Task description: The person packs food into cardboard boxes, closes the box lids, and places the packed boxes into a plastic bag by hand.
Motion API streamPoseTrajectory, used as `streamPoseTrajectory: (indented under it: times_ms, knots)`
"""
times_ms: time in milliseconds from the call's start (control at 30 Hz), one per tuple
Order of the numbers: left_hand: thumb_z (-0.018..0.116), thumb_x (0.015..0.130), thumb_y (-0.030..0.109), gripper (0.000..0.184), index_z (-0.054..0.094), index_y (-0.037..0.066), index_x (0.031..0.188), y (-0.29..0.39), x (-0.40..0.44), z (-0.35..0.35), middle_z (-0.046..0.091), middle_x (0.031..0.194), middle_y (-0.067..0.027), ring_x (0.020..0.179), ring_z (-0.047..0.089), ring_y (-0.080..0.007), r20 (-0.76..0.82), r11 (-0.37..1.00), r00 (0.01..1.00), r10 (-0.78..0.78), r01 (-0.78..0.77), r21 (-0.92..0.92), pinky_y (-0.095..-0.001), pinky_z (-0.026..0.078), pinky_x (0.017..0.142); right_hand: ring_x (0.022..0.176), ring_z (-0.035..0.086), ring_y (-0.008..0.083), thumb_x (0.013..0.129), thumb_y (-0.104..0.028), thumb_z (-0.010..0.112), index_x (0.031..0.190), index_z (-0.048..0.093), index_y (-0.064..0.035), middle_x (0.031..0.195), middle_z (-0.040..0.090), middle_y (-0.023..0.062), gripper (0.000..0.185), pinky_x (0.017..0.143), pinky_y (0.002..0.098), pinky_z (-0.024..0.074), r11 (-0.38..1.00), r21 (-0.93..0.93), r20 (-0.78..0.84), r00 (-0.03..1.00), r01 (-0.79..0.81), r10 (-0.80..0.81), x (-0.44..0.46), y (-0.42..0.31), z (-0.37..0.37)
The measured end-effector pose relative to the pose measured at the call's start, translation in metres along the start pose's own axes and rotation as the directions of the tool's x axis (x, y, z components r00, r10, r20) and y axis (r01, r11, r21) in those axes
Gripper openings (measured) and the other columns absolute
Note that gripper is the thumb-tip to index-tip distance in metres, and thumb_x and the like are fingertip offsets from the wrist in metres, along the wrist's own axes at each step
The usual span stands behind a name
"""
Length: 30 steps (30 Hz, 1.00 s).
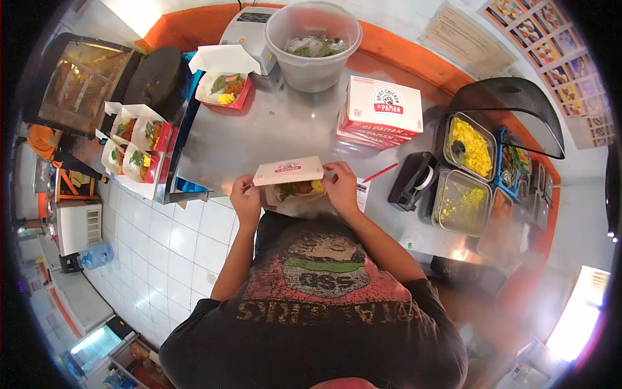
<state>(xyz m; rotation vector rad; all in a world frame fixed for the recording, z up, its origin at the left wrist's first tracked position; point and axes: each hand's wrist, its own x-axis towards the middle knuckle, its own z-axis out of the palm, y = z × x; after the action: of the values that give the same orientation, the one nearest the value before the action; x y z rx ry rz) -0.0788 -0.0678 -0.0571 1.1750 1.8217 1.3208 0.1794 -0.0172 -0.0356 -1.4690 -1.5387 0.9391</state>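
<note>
A food box (289,170) with a white printed lid sits at the near edge of the metal table, its lid partly lowered. Green leaves, brown food and something yellow show under the lid. My left hand (245,196) grips the box's left side, fingers bent against the lid corner. On the right side, my right hand (340,186) holds the box at the other lid corner, fingers curled. A red pen (380,172) and a printed slip (362,193) lie just right of my right hand.
Open filled box (225,93) at the back left; more filled boxes (137,146) at far left. White tub (313,48) at the back. Stacked closed boxes (382,111), a tape dispenser (413,182) and containers of yellow food (471,146) at right. A person (45,142) stands far left.
</note>
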Motion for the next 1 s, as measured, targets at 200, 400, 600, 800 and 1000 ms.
streamPoseTrajectory:
  times_ms: [200, 400, 600, 800, 1000]
  knots:
    - [0.066, 0.088, 0.006, 0.014, 0.068, -0.002, 0.099, -0.006, -0.027, 0.003, 0.071, 0.094, -0.0116, 0.088, 0.068, -0.0190, -0.029, 0.886, 0.942, 0.335, -0.305, 0.348, -0.0326, 0.054, 0.081, 0.068, 0.063, 0.0228, 0.076, 0.000, 0.070, 0.091, 0.072, 0.0003, 0.093, 0.068, 0.0119, 0.015, 0.064, 0.0302, 0.0501, 0.973, -0.212, -0.207, 0.969, 0.093, -0.137, -0.011, 0.043, 0.004]
    - [0.067, 0.087, 0.005, 0.012, 0.062, -0.002, 0.094, -0.026, -0.028, 0.023, 0.069, 0.087, -0.0085, 0.083, 0.064, -0.0119, 0.019, 0.998, 0.999, -0.038, 0.038, -0.044, -0.0277, 0.052, 0.074, 0.084, 0.068, 0.0288, 0.079, -0.005, 0.071, 0.086, 0.065, 0.0031, 0.095, 0.071, 0.0181, 0.012, 0.076, 0.0370, 0.0529, 0.981, 0.125, 0.002, 0.989, -0.149, 0.150, -0.014, 0.054, 0.020]
    - [0.068, 0.087, 0.003, 0.013, 0.055, 0.000, 0.089, 0.002, -0.016, 0.008, 0.067, 0.082, -0.0067, 0.065, 0.058, -0.0065, 0.174, 0.955, 0.958, -0.228, 0.255, -0.154, -0.0239, 0.048, 0.057, 0.080, 0.067, 0.0159, 0.081, -0.007, 0.074, 0.088, 0.062, 0.0032, 0.095, 0.072, 0.0150, 0.017, 0.074, 0.0298, 0.0528, 0.961, -0.061, 0.218, 0.936, -0.268, 0.275, 0.000, 0.023, -0.006]
    - [0.064, 0.087, -0.003, 0.012, 0.055, -0.003, 0.097, -0.031, -0.024, 0.014, 0.065, 0.116, -0.0161, 0.100, 0.064, -0.0145, 0.218, 0.938, 0.968, -0.125, 0.187, -0.292, -0.0296, 0.053, 0.081, 0.094, 0.070, 0.0261, 0.077, -0.002, 0.072, 0.096, 0.065, 0.0019, 0.105, 0.071, 0.0193, 0.021, 0.084, 0.0334, 0.0536, 0.983, 0.065, 0.159, 0.974, -0.173, 0.161, -0.016, 0.041, 0.004]
    - [0.067, 0.083, -0.003, 0.059, 0.051, 0.009, 0.139, -0.003, -0.031, -0.003, 0.060, 0.129, -0.0171, 0.114, 0.062, -0.0328, 0.337, 0.966, 0.937, 0.091, -0.165, 0.198, -0.0370, 0.050, 0.096, 0.125, 0.056, 0.0285, 0.075, -0.003, 0.075, 0.137, 0.055, -0.0102, 0.140, 0.054, 0.0168, 0.066, 0.106, 0.0366, 0.0426, 0.988, -0.036, 0.316, 0.940, 0.150, -0.132, -0.028, 0.025, -0.011]
